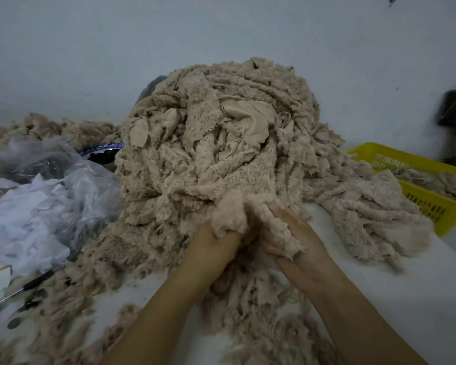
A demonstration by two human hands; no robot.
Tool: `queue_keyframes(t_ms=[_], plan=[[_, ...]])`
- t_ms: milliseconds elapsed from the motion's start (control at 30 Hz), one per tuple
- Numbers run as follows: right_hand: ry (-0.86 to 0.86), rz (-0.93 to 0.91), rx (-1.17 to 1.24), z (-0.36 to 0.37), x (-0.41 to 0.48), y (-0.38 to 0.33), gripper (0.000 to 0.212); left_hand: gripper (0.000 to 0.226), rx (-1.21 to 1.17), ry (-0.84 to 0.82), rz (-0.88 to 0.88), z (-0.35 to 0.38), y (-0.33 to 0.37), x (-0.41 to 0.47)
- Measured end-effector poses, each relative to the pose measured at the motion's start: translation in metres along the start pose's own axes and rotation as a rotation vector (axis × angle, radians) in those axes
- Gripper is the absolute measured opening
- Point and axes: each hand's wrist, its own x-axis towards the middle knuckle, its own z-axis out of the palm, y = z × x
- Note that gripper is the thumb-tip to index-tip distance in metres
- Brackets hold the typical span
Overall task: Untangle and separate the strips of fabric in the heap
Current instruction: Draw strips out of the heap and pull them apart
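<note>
Head view. Mid-separation, by the look of it. Gripping one fuzzy beige strip point(237, 214) with left hand point(211, 248) and right hand point(298, 241), close together, at near edge of heap point(216, 143) piled on table point(406, 299). Next, probably: pull apart gently, easing strip out of tangle. No brand, label or writing legible.

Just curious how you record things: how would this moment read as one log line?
step: untangling | left hand: grips beige clump | right hand: grips same clump | heap: piled behind hands
</note>
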Motion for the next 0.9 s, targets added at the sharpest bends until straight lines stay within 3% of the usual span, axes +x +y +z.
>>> queue_keyframes(t_ms=[67,167,233,300,400,533,600,667,733,767,833,900], plan=[[0.003,0.005,-0.020,-0.002,0.001,-0.001,0.022,0.033,-0.302,0.041,-0.094,-0.007,0.003,0.001],[0.028,-0.023,-0.046,-0.004,0.003,-0.002,0.047,0.064,-0.554,0.065,-0.180,-0.010,0.006,0.003],[0.038,-0.064,-0.289,-0.006,0.001,0.002,0.051,0.055,-0.479,0.027,-0.176,-0.008,0.007,0.001],[-0.005,-0.060,-0.571,-0.001,-0.003,0.007,0.036,0.056,-0.372,-0.093,-0.220,-0.005,0.006,-0.001],[-0.112,-0.001,-0.547,0.005,-0.004,0.012,0.025,0.075,-0.424,-0.267,-0.345,-0.007,0.006,-0.001],[-0.060,-0.053,-0.648,0.003,-0.003,0.013,0.035,0.064,-0.442,-0.408,-0.273,-0.007,0.007,0.000],[0.056,-0.111,-0.598,0.003,0.001,0.006,0.028,0.063,-0.367,-0.306,-0.187,-0.002,0.009,0.000],[0.214,-0.171,-0.136,-0.008,0.005,-0.014,0.027,0.060,-0.324,-0.105,-0.046,0.000,0.009,0.002],[0.209,-0.287,0.390,-0.023,0.006,-0.035,0.044,0.044,-0.206,0.118,0.153,-0.004,0.005,0.004],[0.249,-0.301,0.492,-0.029,0.007,-0.039,0.054,0.035,-0.127,0.206,0.247,-0.007,0.005,0.004],[0.319,-0.218,0.442,-0.033,0.010,-0.032,0.066,0.024,0.035,0.316,0.365,-0.012,0.003,0.005],[0.321,-0.121,0.249,-0.032,0.015,-0.015,0.075,0.030,0.236,0.340,0.388,-0.014,0.001,0.007]])
